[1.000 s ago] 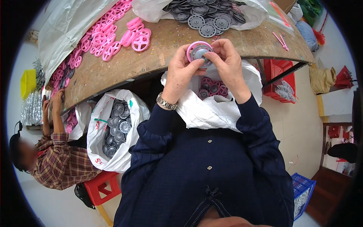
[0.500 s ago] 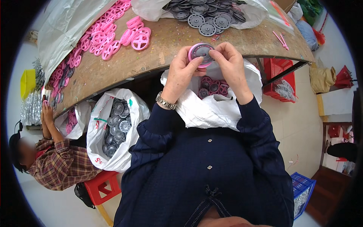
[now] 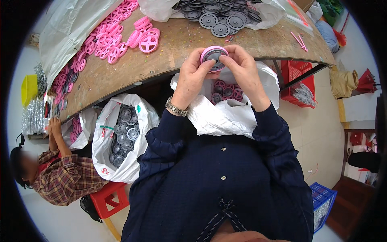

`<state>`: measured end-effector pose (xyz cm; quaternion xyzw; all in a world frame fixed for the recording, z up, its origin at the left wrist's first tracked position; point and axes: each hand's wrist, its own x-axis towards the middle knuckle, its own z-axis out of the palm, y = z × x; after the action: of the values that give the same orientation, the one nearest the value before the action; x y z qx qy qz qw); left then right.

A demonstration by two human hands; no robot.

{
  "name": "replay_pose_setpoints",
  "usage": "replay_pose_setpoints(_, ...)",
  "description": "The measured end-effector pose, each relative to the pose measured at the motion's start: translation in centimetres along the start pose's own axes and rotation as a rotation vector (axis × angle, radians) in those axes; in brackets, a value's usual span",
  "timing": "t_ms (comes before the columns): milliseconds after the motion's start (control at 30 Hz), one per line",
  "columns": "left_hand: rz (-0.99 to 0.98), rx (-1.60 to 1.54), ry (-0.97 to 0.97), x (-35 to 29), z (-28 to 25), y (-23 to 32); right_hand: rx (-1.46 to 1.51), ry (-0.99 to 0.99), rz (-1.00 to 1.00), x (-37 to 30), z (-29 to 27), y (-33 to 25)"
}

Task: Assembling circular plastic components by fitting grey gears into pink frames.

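Observation:
Both my hands grip one small toy wheel [image 3: 214,57], a grey disc seated in a pink ring, held above an open white sack. My left hand [image 3: 192,75] holds its left side, thumb on the grey face. From the right, my right hand [image 3: 242,69] grips the rim with its thumb also pressing on the disc. Fingers behind the wheel are partly hidden. Below, pink-and-grey wheels [image 3: 228,92] lie inside the white sack [image 3: 217,117]. On the table are loose pink rings [image 3: 148,42] and a heap of grey discs [image 3: 220,29].
The brown table [image 3: 169,52] curves across in front of me. A white sack of grey discs [image 3: 125,137] stands at my left, near a co-worker in a plaid shirt [image 3: 68,177] and a red stool [image 3: 109,200]. A red crate [image 3: 298,86] sits under the table's right end.
The grey disc now sits more evenly inside the pink ring, and my right thumb has moved onto its face. The co-worker's hands have shifted at the table edge.

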<state>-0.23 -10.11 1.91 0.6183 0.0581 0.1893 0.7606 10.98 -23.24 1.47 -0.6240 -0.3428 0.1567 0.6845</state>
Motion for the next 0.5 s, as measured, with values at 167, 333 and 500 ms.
replay_pose_setpoints(167,0.021,0.034,-0.028,-0.1,0.1,0.2,0.046,-0.088,0.019,-0.6,0.2,-0.8)
replay_pose_setpoints(333,0.138,0.18,-0.002,-0.3,0.5,0.2,0.065,-0.064,-0.001,-1.3,0.5,-1.5)
replay_pose_setpoints(500,0.168,0.276,0.074,-0.6,0.9,0.7,0.132,-0.057,0.016,-1.2,0.7,-1.5)
